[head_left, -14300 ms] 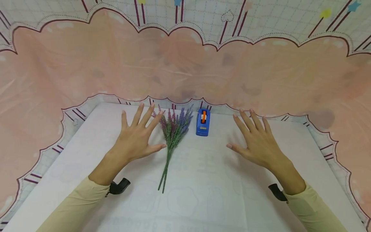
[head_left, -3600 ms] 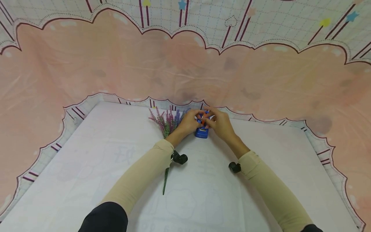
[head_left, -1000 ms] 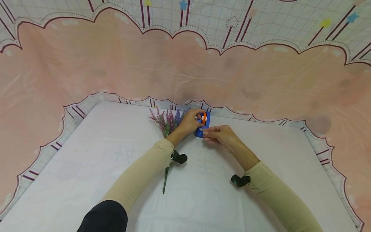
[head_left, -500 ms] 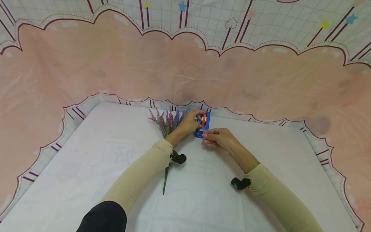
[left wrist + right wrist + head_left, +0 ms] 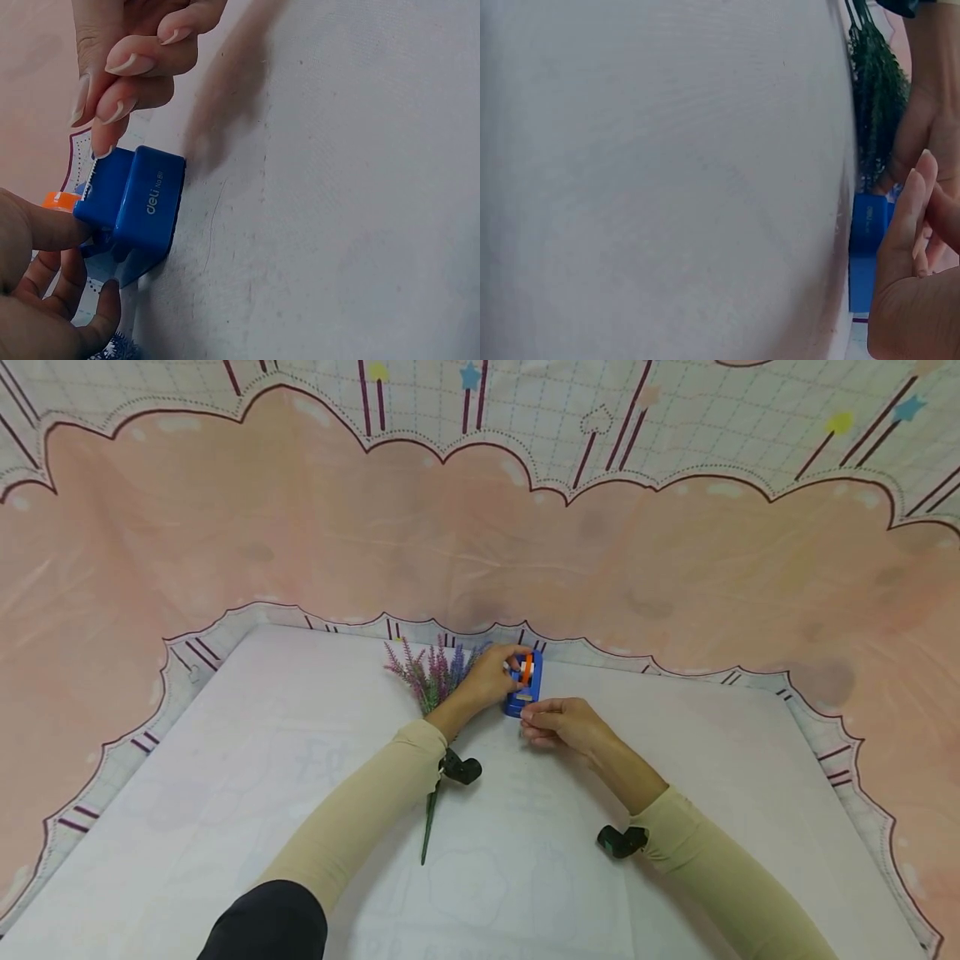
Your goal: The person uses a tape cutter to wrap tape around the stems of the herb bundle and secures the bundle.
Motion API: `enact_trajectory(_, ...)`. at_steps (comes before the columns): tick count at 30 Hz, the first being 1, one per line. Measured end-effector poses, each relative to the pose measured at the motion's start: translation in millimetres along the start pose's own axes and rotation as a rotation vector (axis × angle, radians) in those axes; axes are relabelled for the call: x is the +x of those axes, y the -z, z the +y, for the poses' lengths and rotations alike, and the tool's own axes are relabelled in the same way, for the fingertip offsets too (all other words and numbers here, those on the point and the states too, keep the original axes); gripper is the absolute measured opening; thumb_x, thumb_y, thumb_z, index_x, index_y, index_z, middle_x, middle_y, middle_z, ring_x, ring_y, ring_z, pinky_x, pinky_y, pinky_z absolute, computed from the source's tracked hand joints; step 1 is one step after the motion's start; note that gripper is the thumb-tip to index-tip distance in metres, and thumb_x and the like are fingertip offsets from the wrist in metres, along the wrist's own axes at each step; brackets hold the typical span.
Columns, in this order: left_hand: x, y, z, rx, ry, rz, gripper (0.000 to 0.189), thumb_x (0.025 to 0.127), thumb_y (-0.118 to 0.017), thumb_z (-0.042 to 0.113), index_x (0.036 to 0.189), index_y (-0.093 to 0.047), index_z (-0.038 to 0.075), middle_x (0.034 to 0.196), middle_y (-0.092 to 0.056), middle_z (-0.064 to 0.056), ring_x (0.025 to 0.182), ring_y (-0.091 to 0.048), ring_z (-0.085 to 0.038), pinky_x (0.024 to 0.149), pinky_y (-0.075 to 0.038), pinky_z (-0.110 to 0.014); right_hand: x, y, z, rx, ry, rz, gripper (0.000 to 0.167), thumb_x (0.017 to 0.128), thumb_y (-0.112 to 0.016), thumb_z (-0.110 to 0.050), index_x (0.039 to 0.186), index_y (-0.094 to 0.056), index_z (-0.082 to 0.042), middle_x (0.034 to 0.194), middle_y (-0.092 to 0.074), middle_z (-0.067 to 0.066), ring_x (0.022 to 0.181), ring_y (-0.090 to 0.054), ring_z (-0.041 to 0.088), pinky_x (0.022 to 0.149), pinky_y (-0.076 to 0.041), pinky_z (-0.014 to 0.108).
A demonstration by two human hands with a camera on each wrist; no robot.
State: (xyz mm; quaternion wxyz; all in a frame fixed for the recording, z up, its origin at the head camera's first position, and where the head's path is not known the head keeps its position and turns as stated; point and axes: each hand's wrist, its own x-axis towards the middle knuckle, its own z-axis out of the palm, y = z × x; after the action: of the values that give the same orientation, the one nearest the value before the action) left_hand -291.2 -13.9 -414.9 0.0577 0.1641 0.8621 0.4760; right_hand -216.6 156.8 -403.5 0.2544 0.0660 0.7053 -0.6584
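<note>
A blue tape dispenser (image 5: 514, 704) with an orange reel (image 5: 527, 670) stands at the far side of the white table. My left hand (image 5: 489, 678) holds it from the left, thumb and fingers around the reel part. Just in front of the dispenser, my right hand (image 5: 566, 724) has its thumb and forefinger pinched together, pulling at the tape; the clear strip itself hardly shows. In the left wrist view the right fingertips (image 5: 109, 148) are right at the serrated cutter of the dispenser (image 5: 154, 199). Purple and pink lavender sprigs (image 5: 431, 681) lie partly under my left forearm.
The white table (image 5: 300, 760) reaches back to a patterned cloth backdrop (image 5: 480, 535) with a scalloped border. Green stems (image 5: 427, 835) point toward me. Black wrist cameras (image 5: 461, 768) sit on both sleeves.
Earlier both hands were spread apart, then came together at the dispenser's reel. Since then the right hand has drawn back toward me, past the dispenser's front. The left hand stays on the dispenser.
</note>
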Motion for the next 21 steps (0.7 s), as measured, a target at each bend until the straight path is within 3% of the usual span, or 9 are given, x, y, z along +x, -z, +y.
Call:
enact_trajectory(14, 0.7, 0.4, -1.3, -0.018, -0.005, -0.006, 0.061, 0.087, -0.070, -0.012, 0.143, -0.058, 0.010, 0.105, -0.054, -0.010, 0.079, -0.049, -0.018, 0.070, -0.045, -0.026, -5.0, -6.3, 6.2, 0.027, 0.026, -0.013, 0.026, 0.100, -0.063, -0.006, 0.122, -0.060, 0.007, 0.085, -0.074, 0.004, 0.071, -0.072, 0.009, 0.068, -0.059, 0.022)
enact_trajectory(21, -1.5, 0.3, -1.5, -0.016, 0.006, -0.014, 0.062, 0.088, -0.069, -0.012, 0.144, -0.058, 0.012, 0.108, -0.053, -0.010, 0.079, -0.049, -0.018, 0.069, -0.045, -0.026, -5.7, -6.7, 11.8, 0.020, 0.019, -0.033, 0.029, 0.099, -0.064, -0.007, 0.124, -0.059, 0.008, 0.088, -0.075, 0.006, 0.072, -0.071, 0.009, 0.071, -0.059, 0.024)
